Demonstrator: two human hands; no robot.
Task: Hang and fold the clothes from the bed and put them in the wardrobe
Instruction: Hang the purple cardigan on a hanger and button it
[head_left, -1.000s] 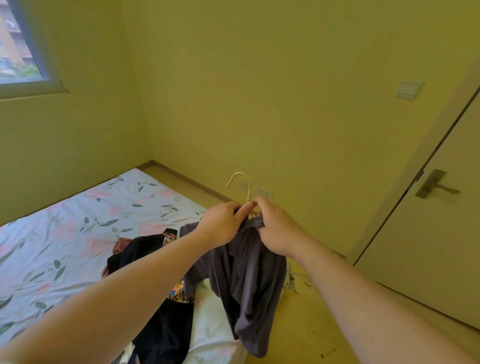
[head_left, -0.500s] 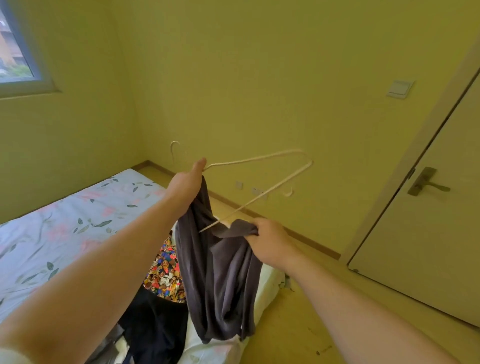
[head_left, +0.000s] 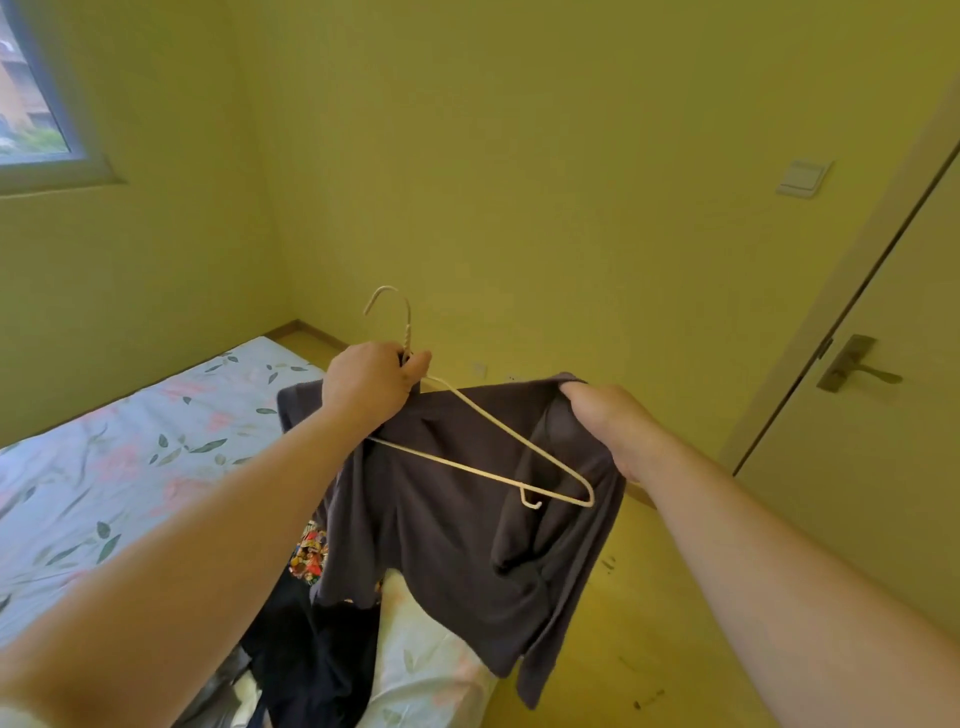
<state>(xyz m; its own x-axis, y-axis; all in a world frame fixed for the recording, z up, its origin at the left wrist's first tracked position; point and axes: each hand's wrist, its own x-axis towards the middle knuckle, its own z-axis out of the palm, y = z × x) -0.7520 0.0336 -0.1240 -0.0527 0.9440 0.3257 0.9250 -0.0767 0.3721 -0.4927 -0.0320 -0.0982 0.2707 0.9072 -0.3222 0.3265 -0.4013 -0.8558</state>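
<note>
One end of the hanger (head_left: 452, 464) is lying bare across the front of the shirt (head_left: 452, 530), outside the cloth, so the shirt is not yet seated on that side. If you are letting go now, it is likely sliding off, and since it is hanging past the corner of the bed (head_left: 130, 467), it is probably landing on the floor (head_left: 649, 623). The hanger's far end is hidden behind your left wrist, so I cannot tell whether that shoulder is on.

Your left hand (head_left: 371, 382) is gripping the hanger's neck just under the hook, with cloth bunched against it. Your right hand (head_left: 605, 421) is clutching the shirt's upper edge, fingers curled into the fabric. Pulling hard to the right could be dragging the cloth off the hidden end. The small hook at the wire's bare end could also be snagging the thin fabric as you are feeding it in.

The shirt is looking dark grey, soft and limp, creasing deeply and drooping in folds, one sleeve dangling lowest. You are holding it in the air between both hands, above the bed's corner and the dark clothes (head_left: 311, 665) waiting there.
</note>
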